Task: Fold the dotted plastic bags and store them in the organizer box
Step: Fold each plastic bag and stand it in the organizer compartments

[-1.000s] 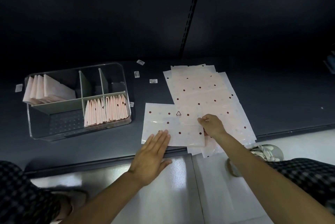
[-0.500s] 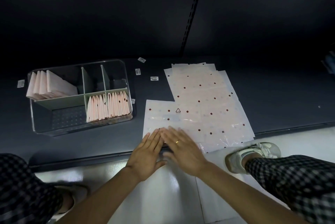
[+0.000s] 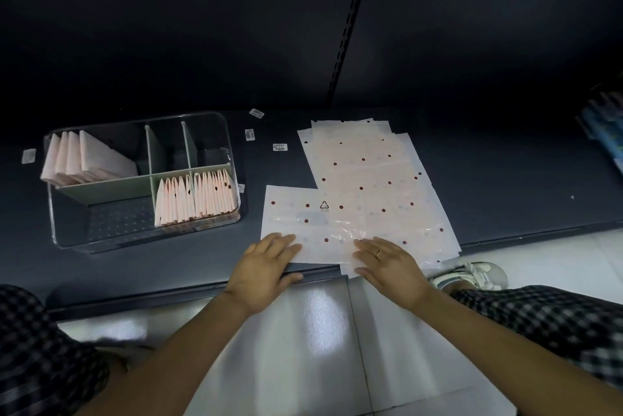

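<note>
A dotted plastic bag (image 3: 313,227) with a recycling mark lies flat near the front edge of the dark shelf. My left hand (image 3: 266,264) presses flat on its near left corner, fingers straight. My right hand (image 3: 387,264), wearing a ring, lies flat on its near right part. A stack of more dotted bags (image 3: 364,166) spreads behind and to the right, partly under the front bag. The clear organizer box (image 3: 232,159) stands at the left, with folded bags (image 3: 195,200) upright in its front right compartments and larger folded ones (image 3: 84,159) at the back left.
Small label stickers (image 3: 279,146) lie on the shelf (image 3: 505,186) between box and stack. The shelf's front edge runs just below my hands, with a shiny tiled floor (image 3: 303,331) beneath. My checked trouser legs and a shoe (image 3: 472,275) are at the sides.
My right hand left the bag's right edge, came flat next to my left, then slid right along the near edge. The hands now lie apart on the bag.
</note>
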`<state>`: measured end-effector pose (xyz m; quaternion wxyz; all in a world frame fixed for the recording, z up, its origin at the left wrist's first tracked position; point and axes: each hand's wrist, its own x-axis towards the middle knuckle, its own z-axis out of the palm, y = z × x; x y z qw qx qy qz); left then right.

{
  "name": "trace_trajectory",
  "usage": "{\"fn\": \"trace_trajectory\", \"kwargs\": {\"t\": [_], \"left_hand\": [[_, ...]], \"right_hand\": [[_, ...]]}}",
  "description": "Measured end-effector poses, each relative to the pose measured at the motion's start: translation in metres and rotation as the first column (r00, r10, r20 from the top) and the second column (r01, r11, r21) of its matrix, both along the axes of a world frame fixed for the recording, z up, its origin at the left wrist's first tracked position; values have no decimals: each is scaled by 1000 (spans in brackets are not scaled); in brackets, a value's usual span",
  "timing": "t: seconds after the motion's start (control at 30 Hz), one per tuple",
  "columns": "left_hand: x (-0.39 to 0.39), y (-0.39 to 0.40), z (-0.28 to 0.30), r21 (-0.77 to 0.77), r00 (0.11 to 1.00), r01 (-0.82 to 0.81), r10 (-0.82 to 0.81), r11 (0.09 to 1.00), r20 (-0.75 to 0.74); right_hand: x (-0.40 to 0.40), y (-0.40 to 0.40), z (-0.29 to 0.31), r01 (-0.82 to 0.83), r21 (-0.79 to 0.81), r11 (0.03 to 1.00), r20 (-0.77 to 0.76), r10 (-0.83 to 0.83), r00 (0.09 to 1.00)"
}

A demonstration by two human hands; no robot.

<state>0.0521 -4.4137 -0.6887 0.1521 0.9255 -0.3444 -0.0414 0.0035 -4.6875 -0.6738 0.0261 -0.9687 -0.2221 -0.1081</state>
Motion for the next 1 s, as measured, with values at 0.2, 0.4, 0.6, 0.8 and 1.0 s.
{"fn": "trace_trajectory", "kwargs": {"t": [0.2,0.4,0.6,0.8,1.0], "left_hand": [[20,0,0,-49,984,-44,35,998,-172],[45,23,4,-195,899,-311,221,930,-378],[53,12,10,-272,766,-458,220,846,-604],[56,-5,7,-221,678,-623,377,750,-631],[55,-18,7,-99,666,-660,519,745,-537]], "right_hand": [[11,0,2,57,5,998,-92,-57,994],[33,-12,24,614,510,602,-722,-89,686],[51,-15,19,763,473,440,-832,-61,552],[65,-5,7,866,403,294,-836,-268,480],[63,-5,9,922,266,281,-876,-330,353]]}}
